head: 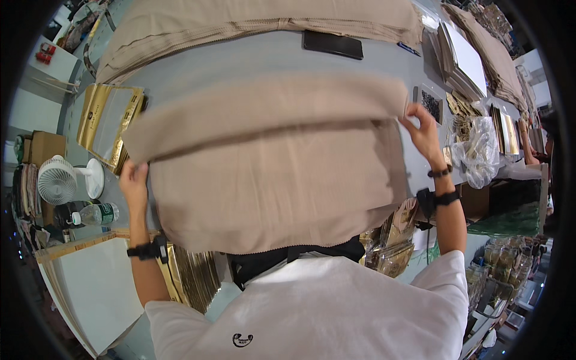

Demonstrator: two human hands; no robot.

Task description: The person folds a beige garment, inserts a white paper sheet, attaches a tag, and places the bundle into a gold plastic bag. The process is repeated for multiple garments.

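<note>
A beige fabric piece (279, 180) lies spread over the grey tabletop (234, 54), its near zigzag-finished edge hanging toward my body. Its far part is lifted and folded over, blurred by motion. My right hand (423, 128) pinches the right corner of that raised flap between thumb and fingers. At the flap's lower left corner is my left hand (134, 182), fingers closed on the cloth edge; the fingertips are partly hidden. Beyond the flap, a stack of the same beige fabric (270, 18) lies across the far side of the table.
Gold-edged packaging bags (110, 121), a white fan (58, 180) and a plastic bottle (96, 213) are at left. A black phone (333, 45) and a pen (408, 48) lie far. White cards (465, 58), a small tray (429, 105) and clear plastic (479, 153) sit right. Another person's arm (526, 141) shows at far right.
</note>
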